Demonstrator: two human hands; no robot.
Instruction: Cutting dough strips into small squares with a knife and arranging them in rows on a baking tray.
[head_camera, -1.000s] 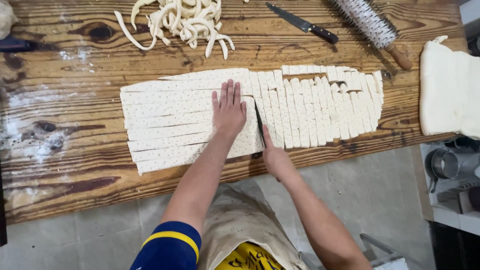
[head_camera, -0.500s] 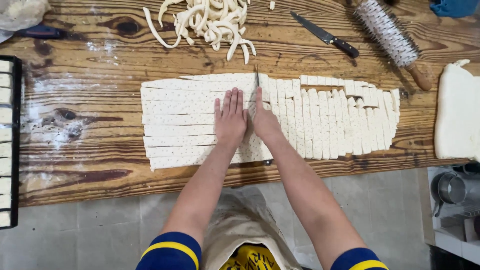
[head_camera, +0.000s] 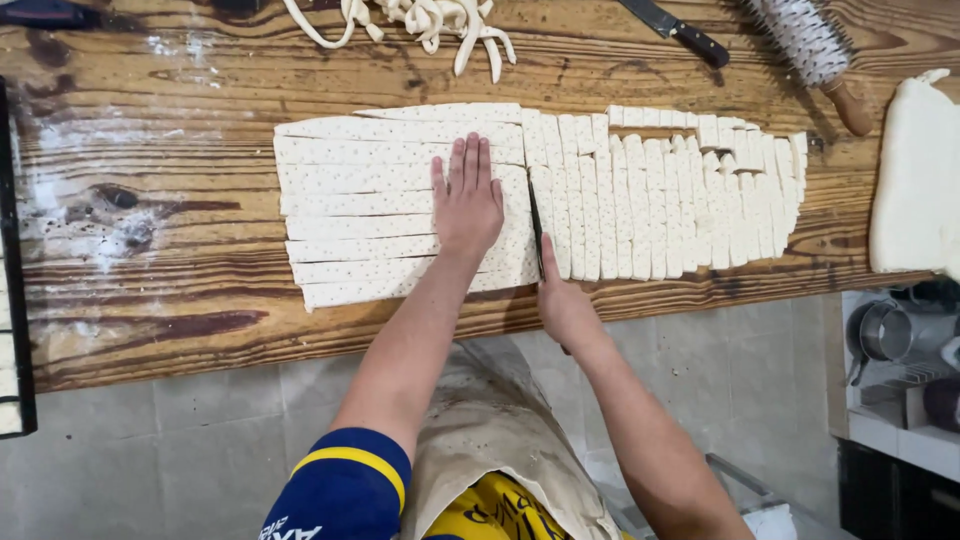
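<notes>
Sheet of perforated dough (head_camera: 390, 215) on the wooden surface (head_camera: 150, 250), scored into long strips. The left hand (head_camera: 466, 200) lies flat and spread on the sheet's right part. Just right of the sheet, the right hand (head_camera: 565, 305) grips a knife (head_camera: 535, 225), blade pressed down. The dough is probably soft, light and stretchy, best lifted by strip ends.

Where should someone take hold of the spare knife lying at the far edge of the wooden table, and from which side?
Probably by the dark handle of the spare knife, coming from the right. It lies flat and slanted, blade toward the upper left, handle toward the spiked roller. The handle end looks free of the dough scraps, so fingers stay off the edge.
</notes>
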